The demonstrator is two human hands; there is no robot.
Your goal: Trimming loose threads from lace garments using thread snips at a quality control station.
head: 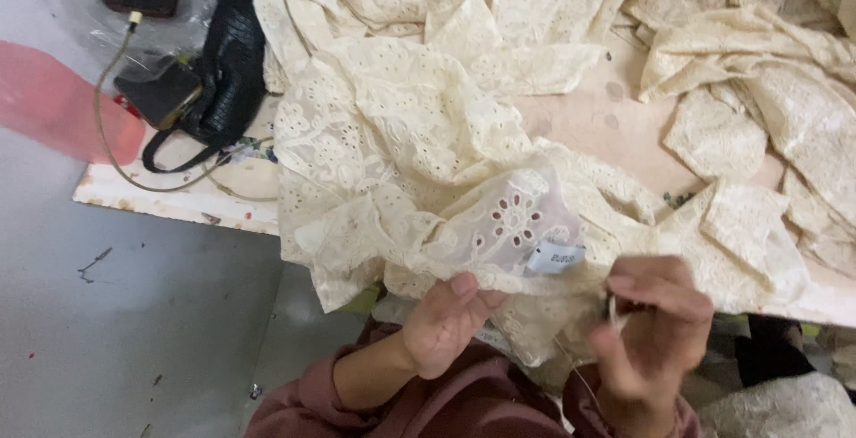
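While we look down over our own arms, our left hand (443, 324) has its grip closed on the lower edge of a cream lace garment (428, 171), thumb pressed over the bunched cloth. The garment lies heaped on the near part of the tabletop (597, 117) and spills over its front edge toward us. A small white label (555, 257) is sewn on a thinner, eyelet-patterned patch of it, just above the gap between our hands. Our right hand (649, 327) sits just to the right of the label, fingers curled and pinched narrow on something small and dark with a pale tip; we cannot tell what it is, as it is blurred. A thin thread (575, 368) runs down from beneath the cloth beside that hand. More cut lace pieces (767, 90) lie spread across the far and right side of the tabletop. At the left corner rests a black handbag (227, 68) with a looping cable (111, 117) beside it.
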